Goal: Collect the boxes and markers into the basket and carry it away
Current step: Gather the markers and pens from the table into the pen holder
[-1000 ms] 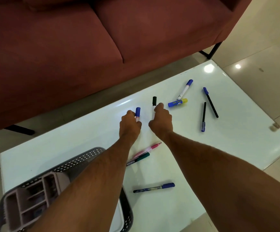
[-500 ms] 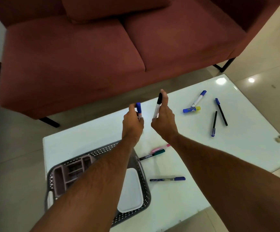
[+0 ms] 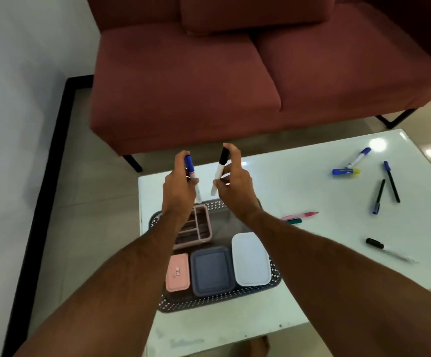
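Two markers are held up above the far end of the basket (image 3: 209, 301), one in each hand. The left hand (image 3: 179, 188) grips a blue-capped marker (image 3: 190, 173) with curled fingers, cap up. The right hand (image 3: 235, 181) pinches a black-capped marker (image 3: 219, 171) the same way, tilted slightly, cap up. Both white barrels point down toward the basket.

The basket, dark and perforated, sits on the white table (image 3: 312, 292) at its left end. Inside it lie a pink divided tray (image 3: 199, 228) at the far side, and along the near side a small pink box (image 3: 178, 275), a dark grey box (image 3: 212, 270) and a white box (image 3: 250, 258), side by side.

Just right of the basket, a pink pen (image 3: 304, 215) and a green pen (image 3: 295, 221) lie together, partly hidden by the right forearm. Farther right, near the table's near edge, rests a black-capped pen (image 3: 387, 251), blurred. Well beyond the basket, at the table's far right, are a blue-capped white marker (image 3: 358, 157) touching a blue and yellow marker (image 3: 345, 171), and two dark pens, one with a blue cap at its far end (image 3: 391, 181), the other with a blue cap at its near end (image 3: 378, 197).

Behind the table stands a red sofa (image 3: 235, 86).
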